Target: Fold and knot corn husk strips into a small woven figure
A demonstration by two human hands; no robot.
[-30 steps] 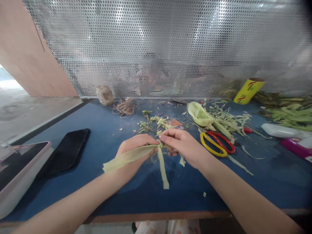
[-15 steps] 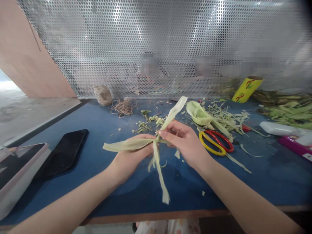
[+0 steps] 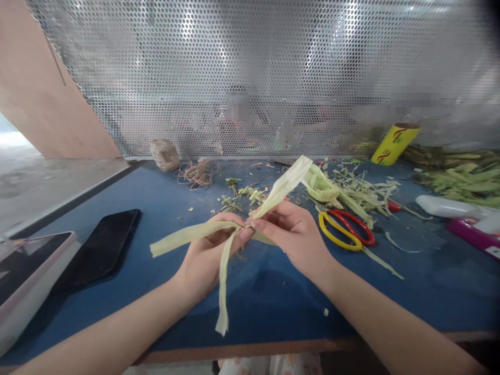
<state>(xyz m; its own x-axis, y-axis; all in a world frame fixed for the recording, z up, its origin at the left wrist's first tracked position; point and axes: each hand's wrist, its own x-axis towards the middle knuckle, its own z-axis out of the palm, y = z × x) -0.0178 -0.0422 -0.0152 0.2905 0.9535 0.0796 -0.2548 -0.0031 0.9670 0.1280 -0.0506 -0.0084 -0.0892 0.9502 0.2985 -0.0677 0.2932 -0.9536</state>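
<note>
Pale green corn husk strips [image 3: 283,185] cross at a small knot-like centre between my fingertips. My left hand [image 3: 207,252] pinches that centre from the left, with one strip lying over it to the left and another hanging down toward the table edge. From the other side, my right hand [image 3: 295,232] pinches the same spot, and a wide strip rises from its fingers toward the upper right. Part of a further strip shows beneath the right fingers. Just behind the hands lie small woven husk pieces [image 3: 244,194]. How the strips interlace is hidden by the fingers.
On the blue table [image 3: 156,323], scissors [image 3: 339,242] with red and yellow handles lie right, near husk shreds [image 3: 365,187] and a cupped husk [image 3: 322,185]. Twine [image 3: 198,173], a phone [image 3: 105,245] and a tablet-like device [image 3: 35,271] lie left. A yellow tube [image 3: 394,146] leans against perforated metal [image 3: 273,62].
The hanging strip has swung left, and the left strip reaches slightly farther out. My left thumb now meets the right fingertips at the centre, which has shifted slightly left.
</note>
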